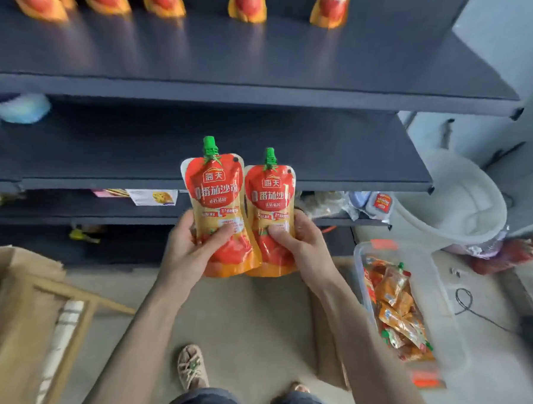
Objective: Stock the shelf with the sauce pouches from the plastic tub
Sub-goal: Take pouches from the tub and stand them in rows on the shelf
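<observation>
I have one sauce pouch in each hand. My left hand has thumb and fingers curled round the lower half of the left pouch. My right hand grips the right pouch the same way. Both pouches are upright with their green caps up, side by side and touching. I hold them in front of the middle shelf, clear of any surface.

I judge this to be the carry from tub to shelf, with the placing not yet done. The next move calls for lifting the pair to the top shelf. There a blurred row of pouches stands along the back, with gaps between them and bare board in front. Each pouch needs setting down on its flat base and a gentle release, since a soft pouch could tip over.

The tub sits on the floor to my right. A heap of pouches lies inside it, so I reckon plenty of trips remain.

The top shelf's front edge juts out above my hands, so the pouches must come out and up around it. A cardboard box is at my left. A white bucket stands beyond the tub, and a black cable lies near it. None of these lies in the path.
</observation>
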`<state>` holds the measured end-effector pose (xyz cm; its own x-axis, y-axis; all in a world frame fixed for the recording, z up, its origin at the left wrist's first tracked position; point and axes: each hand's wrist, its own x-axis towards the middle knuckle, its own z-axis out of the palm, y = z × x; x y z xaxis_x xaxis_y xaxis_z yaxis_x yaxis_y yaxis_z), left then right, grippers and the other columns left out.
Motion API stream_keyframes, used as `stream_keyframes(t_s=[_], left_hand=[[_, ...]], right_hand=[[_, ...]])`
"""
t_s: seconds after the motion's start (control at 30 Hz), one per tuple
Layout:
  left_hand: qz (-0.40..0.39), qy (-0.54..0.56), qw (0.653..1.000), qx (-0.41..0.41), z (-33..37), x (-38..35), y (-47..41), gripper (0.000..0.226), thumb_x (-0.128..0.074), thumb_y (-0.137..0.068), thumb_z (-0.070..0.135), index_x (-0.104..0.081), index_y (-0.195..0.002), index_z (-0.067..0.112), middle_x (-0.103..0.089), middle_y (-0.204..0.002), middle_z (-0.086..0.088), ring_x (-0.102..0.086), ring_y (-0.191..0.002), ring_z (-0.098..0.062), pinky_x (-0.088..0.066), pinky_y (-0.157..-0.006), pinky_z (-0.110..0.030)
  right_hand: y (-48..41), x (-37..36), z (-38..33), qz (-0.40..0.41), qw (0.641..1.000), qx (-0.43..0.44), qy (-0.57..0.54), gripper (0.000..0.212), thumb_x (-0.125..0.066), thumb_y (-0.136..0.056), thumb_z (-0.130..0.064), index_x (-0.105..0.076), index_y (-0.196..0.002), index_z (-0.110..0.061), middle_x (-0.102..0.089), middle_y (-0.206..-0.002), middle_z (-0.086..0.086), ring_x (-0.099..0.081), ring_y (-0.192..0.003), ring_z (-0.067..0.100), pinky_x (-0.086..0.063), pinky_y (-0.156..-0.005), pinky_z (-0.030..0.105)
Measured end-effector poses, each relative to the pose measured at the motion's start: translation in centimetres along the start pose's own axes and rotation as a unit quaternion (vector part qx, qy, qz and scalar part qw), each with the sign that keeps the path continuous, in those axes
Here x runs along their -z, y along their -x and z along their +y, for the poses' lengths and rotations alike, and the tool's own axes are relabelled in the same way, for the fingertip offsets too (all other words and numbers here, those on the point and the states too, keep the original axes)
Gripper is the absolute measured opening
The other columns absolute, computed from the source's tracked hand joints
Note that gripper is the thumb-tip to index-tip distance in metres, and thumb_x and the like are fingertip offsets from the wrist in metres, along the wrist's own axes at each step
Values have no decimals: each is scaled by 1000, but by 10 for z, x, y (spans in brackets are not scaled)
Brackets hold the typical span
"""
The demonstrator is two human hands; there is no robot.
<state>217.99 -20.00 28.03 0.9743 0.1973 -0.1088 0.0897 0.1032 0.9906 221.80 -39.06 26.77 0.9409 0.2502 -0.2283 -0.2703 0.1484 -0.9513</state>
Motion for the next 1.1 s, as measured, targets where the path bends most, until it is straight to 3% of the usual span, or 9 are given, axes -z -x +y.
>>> stream_keyframes(t_s=[0.17, 0.3, 0.43, 0.57, 0.77, 0.9, 1.1], left_hand=[[19, -25, 999, -43, 41, 103, -43, 46, -79, -69, 37, -60, -110, 29, -71, -104, 7, -68, -95, -11, -55, -71, -21], [52, -54, 995, -70, 72, 161, -74, 42, -76, -66, 42, -59, -103, 33, -70, -99, 16, -67, -92, -3, -53, -66, -18], [72, -54, 992, -93, 101, 202, -106, 43, -72, -67, 47, -60, -105, 31, -71, -99, 14, -68, -91, -4, -54, -63, -18], [97, -44, 989, -106, 126, 230, -149, 52, -72, -66, 49, -60, -111, 28, -70, -102, 12, -67, -95, -8, -54, -75, -28], [113, -31, 986, -122, 154, 269, -227, 41, -72, -65, 48, -59, -102, 35, -70, -97, 17, -67, -90, -1, -52, -72, -25], [107, -16, 986, -126, 166, 286, -281, 29, -74, -75, 34, -61, -100, 31, -71, -95, 16, -68, -88, -1, -51, -73, -27], [86, -15, 985, -151, 174, 315, -347, 31, -73, -80, 22, -61, -108, 30, -71, -103, 11, -67, -95, -4, -52, -73, -22]], right_hand=[[-53, -103, -14, -29, 999, 36, 7, 33, -67, -85, -21, -57, -116, -20, -71, -107, 7, -69, -98, 27, -57, -81, 42], [-90, -167, -32, -24, 997, 67, 38, 32, -72, -78, -31, -60, -107, -24, -72, -102, 0, -70, -92, 22, -59, -80, 42], [-130, -212, -56, -17, 992, 109, 64, 28, -71, -84, -26, -59, -108, -24, -72, -102, -2, -71, -92, 19, -58, -80, 42], [-172, -255, -81, -16, 986, 154, 67, 23, -72, -83, -24, -62, -103, -23, -74, -98, -3, -71, -89, 17, -60, -76, 36], [-249, -295, -114, -14, 980, 191, 60, 25, -73, -81, -22, -62, -103, -21, -74, -96, -3, -71, -88, 16, -59, -71, 29], [-301, -312, -131, -2, 977, 204, 63, 24, -72, -82, -19, -62, -103, -19, -74, -96, -2, -71, -88, 15, -58, -70, 26], [-369, -332, -142, 8, 973, 219, 78, 23, -72, -82, -13, -62, -103, -19, -72, -96, -5, -70, -86, 10, -55, -64, 19]])
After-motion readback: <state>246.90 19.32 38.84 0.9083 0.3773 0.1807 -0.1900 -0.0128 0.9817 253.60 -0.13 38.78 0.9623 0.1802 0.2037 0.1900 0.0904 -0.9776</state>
